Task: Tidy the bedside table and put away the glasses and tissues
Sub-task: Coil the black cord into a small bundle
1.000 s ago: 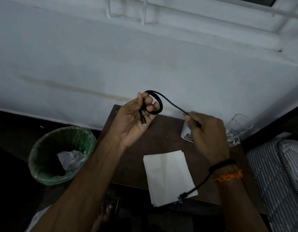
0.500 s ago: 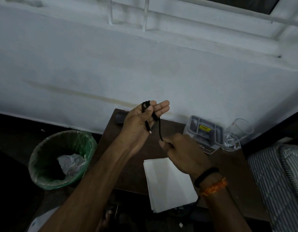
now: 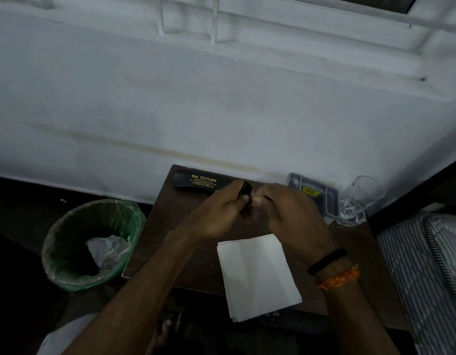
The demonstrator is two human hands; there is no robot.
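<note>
Over the dark brown bedside table (image 3: 193, 267), my left hand (image 3: 221, 211) and my right hand (image 3: 288, 213) meet, both gripping a coiled black cable (image 3: 246, 194) between them. Most of the cable is hidden inside my fingers. A black glasses case (image 3: 196, 181) with gold lettering lies at the table's back left edge by the wall. A stack of white tissues (image 3: 257, 275) lies at the table's front, hanging slightly over the edge.
A green-lined bin (image 3: 93, 242) with crumpled paper stands on the floor at the left. At the back right are a grey compartment tray (image 3: 316, 193) and a clear glass (image 3: 360, 201) lying on its side. A striped mattress (image 3: 427, 265) borders the right.
Both hands came down towards the table and closed together around the cable, which is now bunched up. The view tilted down, revealing the glasses case.
</note>
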